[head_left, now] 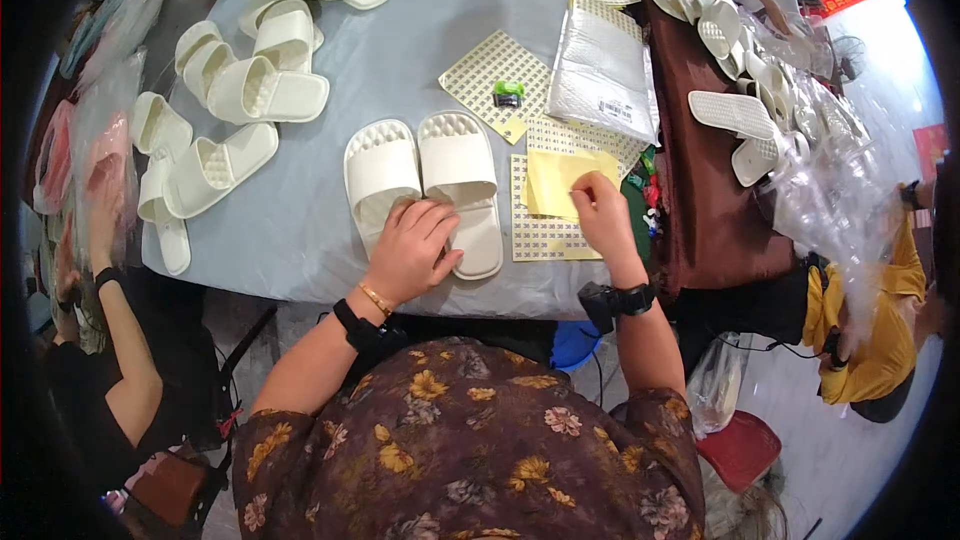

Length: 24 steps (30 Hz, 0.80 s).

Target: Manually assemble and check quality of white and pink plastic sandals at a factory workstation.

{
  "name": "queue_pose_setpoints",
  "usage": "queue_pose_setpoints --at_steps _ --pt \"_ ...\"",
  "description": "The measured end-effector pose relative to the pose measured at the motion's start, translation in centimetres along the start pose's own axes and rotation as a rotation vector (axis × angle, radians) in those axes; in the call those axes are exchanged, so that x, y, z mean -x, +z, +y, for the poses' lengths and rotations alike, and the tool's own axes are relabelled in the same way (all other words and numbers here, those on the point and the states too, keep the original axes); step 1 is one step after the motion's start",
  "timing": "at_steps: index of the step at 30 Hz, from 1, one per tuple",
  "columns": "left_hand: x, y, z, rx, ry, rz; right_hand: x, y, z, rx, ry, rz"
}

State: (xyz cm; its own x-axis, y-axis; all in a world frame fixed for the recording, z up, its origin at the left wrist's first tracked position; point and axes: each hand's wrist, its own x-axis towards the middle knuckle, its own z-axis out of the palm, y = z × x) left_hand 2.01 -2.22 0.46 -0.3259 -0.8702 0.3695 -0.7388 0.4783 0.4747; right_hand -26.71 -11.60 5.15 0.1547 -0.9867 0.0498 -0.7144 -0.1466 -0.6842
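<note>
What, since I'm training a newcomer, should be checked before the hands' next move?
1. Nearest pair of white slippers side by side, toe ends pointing away from the person: ok.
2. Left hand touching the slippers: ok.
3. Right hand at the yellow paper: ok.
4. Something small pinched in the right hand's grip: cannot tell.
5. Label sheets fully uncovered: not ok; yellow paper and a silver pouch cover parts.

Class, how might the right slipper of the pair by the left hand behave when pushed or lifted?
Lying on its broad sole, the slipper would probably slide, not roll. Its thick, moulded look suggests light, springy foam. The strap stands arched, so it likely keeps its shape.
</note>
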Motion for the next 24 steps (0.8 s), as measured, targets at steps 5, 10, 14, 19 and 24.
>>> queue_pose_setpoints --at_steps 5,10,14,19,24 --pt "0.1 0.0 -0.1 -0.003 -0.006 0.014 1.5 5.9 -5.5 -0.033 -0.145 -0.247" --pt "0.0 -0.1 0.0 0.014 0.008 0.006 2.1 8.7 -5.9 0.067 -0.296 -0.215" --pt "0.1 -0.1 -0.1 0.012 0.005 0.023 2.0 9.6 -5.7 0.115 -0.284 -0.205" --pt "-0.1 -0.1 0.1 -0.018 0.018 0.030 2.0 10.1 -5.3 0.153 -0.236 -0.187" --pt "-0.1 0.1 -0.3 -0.024 0.020 0.017 1.2 9.5 -5.0 -0.093 -0.135 -0.237"
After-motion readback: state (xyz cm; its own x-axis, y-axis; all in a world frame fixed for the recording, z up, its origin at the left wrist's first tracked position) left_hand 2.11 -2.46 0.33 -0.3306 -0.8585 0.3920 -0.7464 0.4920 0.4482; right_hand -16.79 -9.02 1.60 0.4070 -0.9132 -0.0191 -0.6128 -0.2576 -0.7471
